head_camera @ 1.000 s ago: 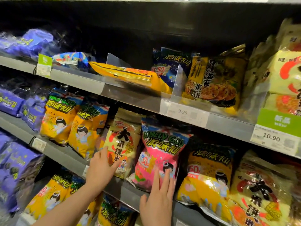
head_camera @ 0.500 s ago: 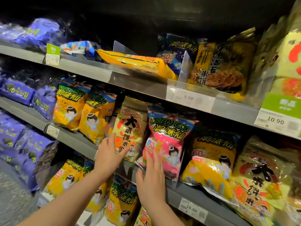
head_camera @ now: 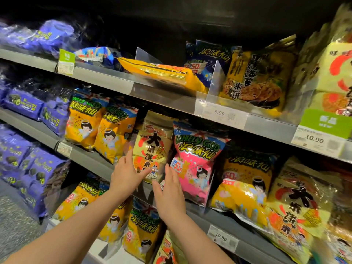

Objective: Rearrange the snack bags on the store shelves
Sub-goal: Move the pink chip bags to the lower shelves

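A pale gold rice cracker bag (head_camera: 152, 143) with big black characters stands on the middle shelf (head_camera: 85, 155), between yellow Lonely God bags (head_camera: 112, 138) and a pink Lonely God bag (head_camera: 196, 164). My left hand (head_camera: 126, 175) grips its lower left corner, thumb across the front and index finger up the left edge. My right hand (head_camera: 169, 189) lies flat with fingers extended against the bag's lower right edge, in the gap beside the pink bag. The bag's bottom edge is hidden behind my hands.
An orange bag (head_camera: 158, 72) lies flat on the upper shelf between clear dividers (head_camera: 215, 77), beside a seaweed cracker bag (head_camera: 255, 79). Purple bags (head_camera: 24, 103) fill the left. More yellow bags (head_camera: 141, 231) stand on the lower shelf. Price tags (head_camera: 219, 113) line the shelf fronts.
Both hands rose and closed in on the rice cracker bag. My right hand left the front of the pink bag and slid left to the cracker bag's edge.
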`<state>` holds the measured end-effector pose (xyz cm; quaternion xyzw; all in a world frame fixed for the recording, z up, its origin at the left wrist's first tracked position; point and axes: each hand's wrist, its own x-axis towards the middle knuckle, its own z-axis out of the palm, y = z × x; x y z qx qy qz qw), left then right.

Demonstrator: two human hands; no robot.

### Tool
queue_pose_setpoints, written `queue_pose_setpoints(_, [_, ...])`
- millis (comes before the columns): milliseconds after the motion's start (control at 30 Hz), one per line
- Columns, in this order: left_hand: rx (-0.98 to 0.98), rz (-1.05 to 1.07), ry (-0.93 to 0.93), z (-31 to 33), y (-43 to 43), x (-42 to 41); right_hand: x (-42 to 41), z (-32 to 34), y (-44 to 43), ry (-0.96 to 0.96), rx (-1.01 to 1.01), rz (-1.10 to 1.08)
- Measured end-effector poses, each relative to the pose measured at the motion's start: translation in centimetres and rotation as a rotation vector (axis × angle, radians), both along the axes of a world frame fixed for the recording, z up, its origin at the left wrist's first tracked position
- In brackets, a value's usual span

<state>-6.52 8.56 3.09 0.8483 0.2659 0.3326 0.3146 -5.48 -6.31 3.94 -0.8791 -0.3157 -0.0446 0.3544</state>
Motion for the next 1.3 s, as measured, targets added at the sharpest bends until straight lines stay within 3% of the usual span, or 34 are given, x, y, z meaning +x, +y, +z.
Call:
queue_pose_setpoints(300, [-0.138, -0.071, 0.067, -1.6, 2.4, 3.6, 0.8, -1.5, 3.7, 0.086, -0.004, 0.066])
queue_pose_setpoints(600, [-0.234, 0.098, 0.152, -2.4, 4.1, 5.9, 2.3, -1.9, 4.0, 0.1, -0.015, 0.055])
queue_pose_setpoints(667, [-0.287, 0.062, 0.103, -2.1, 4.4, 5.5, 2.0, -1.8, 4.0, 0.115, -0.002, 0.054])
queue_pose_setpoints(833, [-0.36, 0.001, -0.234, -0.4, 3.9, 4.1, 0.7, -1.1, 3.9, 0.125, 0.048, 0.061])
queue_pose_setpoints(1000, [-0.31, 0.068, -0.351, 2.3, 3.6, 2.2, -0.1, 0.1, 3.4, 0.109, 0.071, 0.04])
queue_pose_setpoints(1300, [-0.37, 0.143, -0.534, 1.9, 3.2, -7.4, -4.4, 2.1, 3.3, 0.276, 0.196, 0.064])
